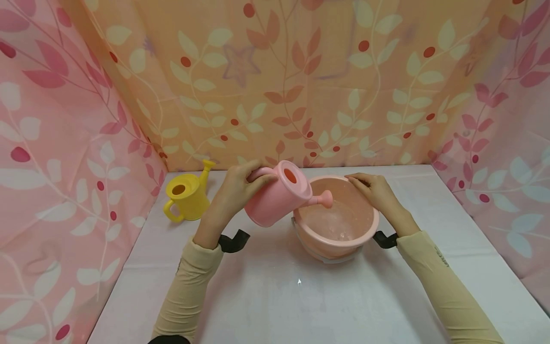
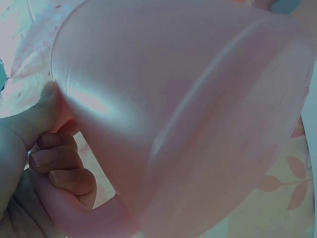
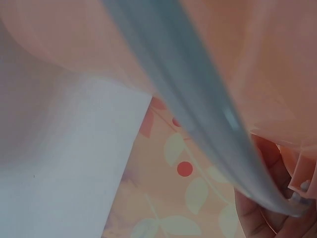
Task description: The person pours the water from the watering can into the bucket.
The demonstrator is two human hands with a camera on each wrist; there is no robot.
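My left hand (image 1: 235,187) grips the handle of a pink watering can (image 1: 275,198); in the left wrist view its fingers (image 2: 69,183) curl round that handle. The can is tipped to the right, and its sprinkler spout is over the inside of a pink bucket (image 1: 374,227). My right hand (image 1: 380,191) holds the bucket's rim at the far right. From the right wrist view, its fingers (image 3: 252,213) are bent by the handle joint, partly hidden behind the grey bail handle (image 3: 198,114). Some water shows in the bucket.
A yellow watering can (image 1: 191,198) stands upright at the left back of the white table (image 1: 275,306). A small shiny wet-looking spot (image 1: 299,282) lies in front of the bucket. Patterned curtains (image 1: 275,86) close in the back and both sides.
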